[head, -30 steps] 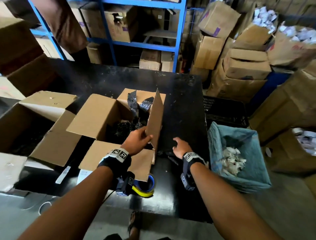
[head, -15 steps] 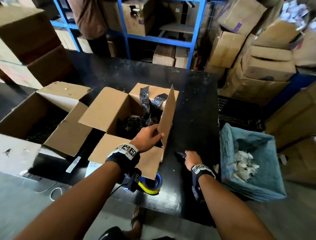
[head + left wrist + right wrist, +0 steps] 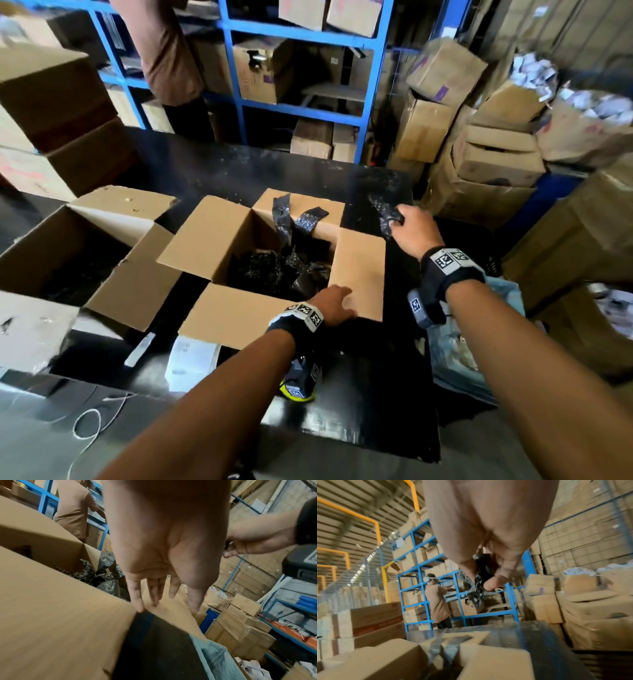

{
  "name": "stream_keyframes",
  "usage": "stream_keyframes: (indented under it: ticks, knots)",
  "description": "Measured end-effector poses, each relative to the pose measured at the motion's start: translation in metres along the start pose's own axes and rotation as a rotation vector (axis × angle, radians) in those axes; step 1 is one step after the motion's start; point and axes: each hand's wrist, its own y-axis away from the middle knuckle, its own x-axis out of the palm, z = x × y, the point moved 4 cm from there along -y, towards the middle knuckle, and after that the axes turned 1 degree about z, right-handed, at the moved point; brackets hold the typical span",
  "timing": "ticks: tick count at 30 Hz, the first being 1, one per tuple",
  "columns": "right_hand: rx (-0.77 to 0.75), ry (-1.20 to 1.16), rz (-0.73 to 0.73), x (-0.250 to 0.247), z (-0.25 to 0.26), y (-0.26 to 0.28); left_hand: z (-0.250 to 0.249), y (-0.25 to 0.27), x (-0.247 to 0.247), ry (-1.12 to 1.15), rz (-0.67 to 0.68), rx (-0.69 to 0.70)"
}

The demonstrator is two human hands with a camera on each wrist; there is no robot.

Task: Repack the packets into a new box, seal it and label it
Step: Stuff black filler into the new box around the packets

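An open cardboard box [image 3: 219, 240] stands mid-table with black shiny packets [image 3: 274, 274] heaped inside; two packets hang over its far flap. My left hand [image 3: 334, 305] lies with straight fingers [image 3: 137, 601] on the box's right flap [image 3: 359, 270], which is folded outward. My right hand [image 3: 407, 226] is raised over the table to the right of the box and pinches a black packet [image 3: 383, 212], seen dangling from the fingers in the right wrist view as packet [image 3: 479, 588].
A second open box [image 3: 78, 246] sits at the left. A tape dispenser [image 3: 298, 390] and white labels [image 3: 191, 356] lie near the front edge of the black table [image 3: 359, 394]. A blue-lined bin [image 3: 455, 363] stands to the right. Another person [image 3: 436, 599] works at blue shelving.
My right hand picked a black packet off the table near the front and lifted it far and right. The right flap went from upright to folded outward under my left hand.
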Motion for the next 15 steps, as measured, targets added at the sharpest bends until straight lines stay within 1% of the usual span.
stream_keyframes:
  ticks: [2,4,6,8,10,11,13,15]
  knots:
    - [-0.042,0.002,0.049,0.015,0.03,-0.009,0.012,-0.001,-0.013,0.061,0.036,0.006]
    - [-0.045,0.017,0.111,0.044,0.061,-0.02,0.034,0.0,-0.038,0.111,0.042,0.032]
    - [-0.046,0.053,0.189,0.082,0.088,-0.031,0.067,0.002,-0.071,0.149,-0.007,0.042]
    - [-0.045,0.093,0.271,0.123,0.107,-0.041,0.11,0.002,-0.101,0.156,-0.048,0.014]
    - [-0.033,0.113,0.346,0.159,0.12,-0.049,0.151,-0.001,-0.127,0.155,-0.072,-0.013]
    - [-0.008,0.123,0.412,0.174,0.121,-0.05,0.165,-0.002,-0.137,0.137,-0.084,-0.025]
    - [0.039,0.158,0.58,0.198,0.121,-0.047,0.185,-0.007,-0.155,0.064,-0.105,-0.038]
    - [0.11,0.173,0.681,0.209,0.117,-0.046,0.193,-0.021,-0.167,-0.016,-0.105,-0.038]
